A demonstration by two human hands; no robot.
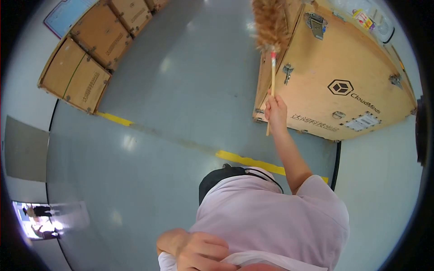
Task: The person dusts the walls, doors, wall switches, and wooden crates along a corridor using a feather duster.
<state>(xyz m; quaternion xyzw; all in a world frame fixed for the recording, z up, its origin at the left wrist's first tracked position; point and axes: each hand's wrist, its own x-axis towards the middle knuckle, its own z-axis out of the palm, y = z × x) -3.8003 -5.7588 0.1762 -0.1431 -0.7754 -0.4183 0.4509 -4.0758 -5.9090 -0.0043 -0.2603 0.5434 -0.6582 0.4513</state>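
A brown feather duster [270, 25] points away from me, its fluffy head beside the upper left edge of a large wooden crate [316, 95]. My right hand [276, 109] is wrapped round the duster's thin wooden handle, near its lower end, in front of the crate's left corner. At the bottom of the view my left hand [203, 253] is held close against my chest, near the white collar of my shirt, with its fingers curled. Whatever those fingers may hold cannot be made out.
More wooden crates [101, 36] line the left wall. Yellow tape [248, 161] crosses the grey floor. Clear plastic packaging and a white device [385, 30] lie on the right crate. Two people [40, 211] are far off in a bright doorway at the lower left.
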